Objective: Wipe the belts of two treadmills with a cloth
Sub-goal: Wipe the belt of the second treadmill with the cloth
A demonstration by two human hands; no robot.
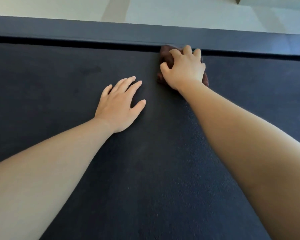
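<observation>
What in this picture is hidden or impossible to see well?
1. The cloth: head view, mostly under the right hand; its size is unclear.
2. The belt: head view, cut off by the left, right and bottom edges, partly covered by both forearms.
3. A second treadmill: not in view.

Pale floor [189, 13] with a beige stripe [116, 7]

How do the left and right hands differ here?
Grip: left hand lies flat, fingers straight, holding nothing; right hand curls round the brown cloth. Place: left sits midway on the belt; right is at its far edge by the side rail. Both are palm-down, arms bare.
</observation>
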